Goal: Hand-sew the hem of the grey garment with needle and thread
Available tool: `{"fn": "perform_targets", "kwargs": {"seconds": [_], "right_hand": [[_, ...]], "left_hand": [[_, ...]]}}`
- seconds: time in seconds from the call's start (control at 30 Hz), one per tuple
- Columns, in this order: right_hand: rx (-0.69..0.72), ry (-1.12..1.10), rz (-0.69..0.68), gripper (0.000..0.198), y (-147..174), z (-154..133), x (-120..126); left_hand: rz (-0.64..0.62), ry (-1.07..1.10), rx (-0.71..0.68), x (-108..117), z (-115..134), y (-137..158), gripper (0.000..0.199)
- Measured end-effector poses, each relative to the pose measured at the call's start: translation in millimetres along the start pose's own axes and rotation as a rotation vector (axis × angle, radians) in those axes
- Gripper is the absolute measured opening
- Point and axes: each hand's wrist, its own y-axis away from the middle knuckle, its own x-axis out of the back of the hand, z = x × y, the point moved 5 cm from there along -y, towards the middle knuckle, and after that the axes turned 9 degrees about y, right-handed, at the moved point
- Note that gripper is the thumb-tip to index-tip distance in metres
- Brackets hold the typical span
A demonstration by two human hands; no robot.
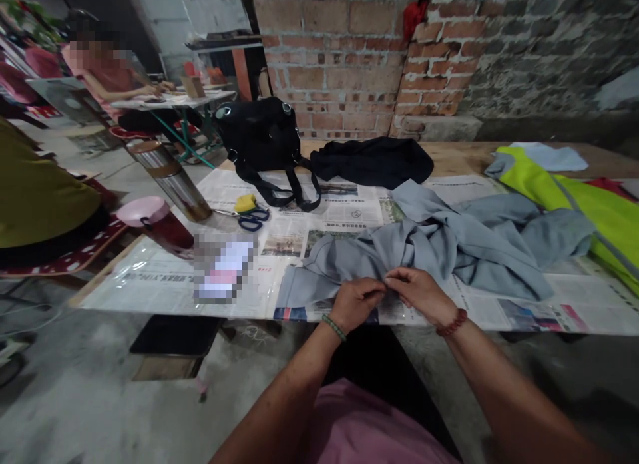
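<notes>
My left hand (357,301) and my right hand (418,292) meet fingertip to fingertip at the table's front edge. Both are closed in a pinch. Whatever lies between the fingertips is too small to make out. Just beyond them a grey garment (389,247) lies crumpled across the newspaper, stretching off to the right. Dark-handled scissors (253,219) rest further back on the left, touching or close to a small yellow object (245,203).
Newspaper under clear plastic covers the table (164,291). On the left stand a pink-lidded cup (167,231), a steel flask (172,181) and a blurred-out phone (227,271). Behind are a black bag (262,138), dark cloth (374,159) and a yellow-green garment (554,198). People sit at left.
</notes>
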Motion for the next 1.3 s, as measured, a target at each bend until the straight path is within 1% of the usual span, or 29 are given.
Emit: {"fn": "perform_targets", "kwargs": {"seconds": [0.07,0.13,0.27,0.37,0.47,0.6,0.67,0.77,0.87,0.93,1.0,1.03,1.1,1.23,1.3], "right_hand": [[0.000,0.021,0.011,0.019,0.3,0.2,-0.6],[-0.002,0.041,0.013,0.023,0.3,1.0,-0.8],[-0.011,0.023,-0.045,0.036,-0.2,4.2,-2.3],[0.005,-0.044,-0.058,0.032,-0.1,3.8,-3.2],[0.022,-0.075,-0.023,0.026,0.8,1.0,-3.9],[0.048,-0.123,0.063,0.024,2.5,-4.7,-1.4],[0.083,-0.185,0.068,0.026,2.3,-9.1,0.0],[0.085,-0.250,0.038,0.029,-1.0,-13.3,1.4],[0.024,-0.323,0.017,0.029,-8.5,-14.9,4.1],[-0.007,-0.384,0.046,0.028,-14.7,-16.7,9.3],[-0.006,-0.426,0.081,0.026,-20.8,-21.0,16.0],[0.000,-0.440,0.078,0.024,-23.8,-23.9,18.5],[0.015,-0.463,0.007,0.022,-29.8,-31.1,20.5],[0.044,-0.482,-0.226,0.015,-43.9,-48.1,20.3],[0.057,-0.467,-0.329,0.017,-52.9,-56.4,20.8]], "left_hand": [[0.001,0.002,0.004,0.0,1.4,0.1,0.016],[0.001,0.010,0.001,0.2,2.4,0.2,0.016],[-0.009,0.025,-0.025,0.2,2.8,0.4,0.018],[-0.022,0.017,-0.012,-0.4,1.4,0.7,0.017],[-0.022,0.007,0.029,-0.8,1.0,0.8,0.017],[0.080,-0.019,0.079,3.7,2.1,-0.4,0.022],[0.121,-0.022,0.084,5.7,2.2,-1.6,0.026],[0.101,-0.029,0.059,5.3,1.7,-3.8,0.015],[0.070,-0.040,0.059,5.5,-0.2,-4.8,0.016],[0.062,-0.035,0.071,6.3,-0.9,-4.7,0.016],[0.061,-0.021,0.080,7.0,-0.8,-4.3,0.016],[0.064,-0.015,0.085,7.3,-0.8,-4.1,0.016],[0.077,-0.004,0.103,7.8,-1.8,-3.9,0.016],[0.112,0.007,0.134,8.2,-5.6,-3.8,0.017],[0.113,0.010,0.143,7.4,-7.9,-3.9,0.018]]}}
